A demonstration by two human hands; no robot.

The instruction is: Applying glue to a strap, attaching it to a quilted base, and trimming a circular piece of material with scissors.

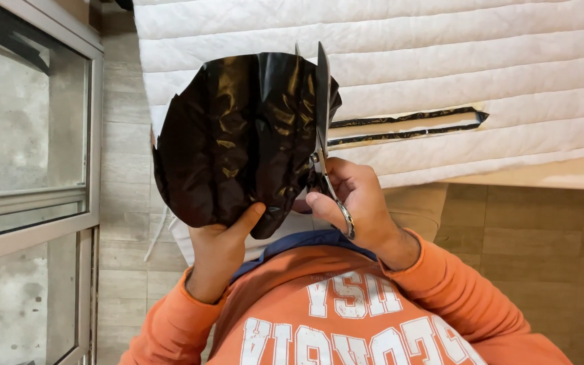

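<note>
Crumpled glossy black plastic sheet (238, 135), rounded in outline, held upright in mid-air before the near edge of the quilted bench. Steel scissors (324, 128), blades pointing up, closed along the sheet's right edge.

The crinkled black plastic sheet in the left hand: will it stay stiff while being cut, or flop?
The crinkled black plastic sheet looks thin and creased, so it probably flops wherever unsupported. The left hand pinches only its lower edge, suggesting it is light. Its glossy surface may slip against the metal scissors in the right hand.
</note>
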